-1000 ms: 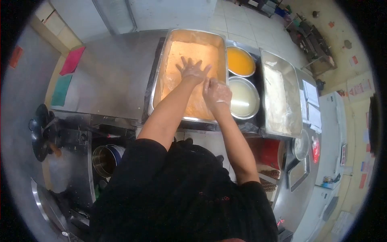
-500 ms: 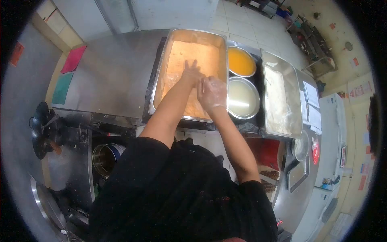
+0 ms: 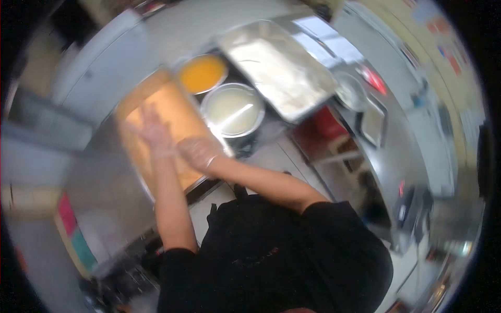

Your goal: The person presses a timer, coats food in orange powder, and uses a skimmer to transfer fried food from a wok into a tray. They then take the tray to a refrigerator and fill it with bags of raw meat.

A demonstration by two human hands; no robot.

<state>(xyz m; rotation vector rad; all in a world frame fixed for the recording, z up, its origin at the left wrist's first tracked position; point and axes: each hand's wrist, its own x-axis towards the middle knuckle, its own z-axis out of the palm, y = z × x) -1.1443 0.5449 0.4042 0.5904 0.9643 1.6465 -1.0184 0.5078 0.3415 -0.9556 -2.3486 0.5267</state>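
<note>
A metal tray (image 3: 148,86) holds a layer of orange-tan crumbs (image 3: 180,117). My left hand (image 3: 152,128), in a thin clear glove, lies over the crumbs with its fingers spread. Just right of that wrist, my gloved right hand (image 3: 197,152) is curled low over the near right part of the tray. Blur and the hand itself hide whatever its fingers may hold. Beside the tray stand a bowl (image 3: 233,136) of pale, cloudy liquid and, behind it, a bowl (image 3: 201,93) of orange-yellow liquid.
A deep metal tray with white powder (image 3: 274,65) stands right of the bowls. Farther right on the steel counter are a round bowl (image 3: 350,93), a small rectangular tray (image 3: 373,124) and a red packet (image 3: 372,79). Papers (image 3: 323,36) lie behind. A red container (image 3: 326,133) sits below.
The head view has turned, so the trays and bowls appear rotated and shifted left, with blur. My left hand stays spread over the crumbs; my right hand, earlier a raised fist, is now lower beside its wrist.
</note>
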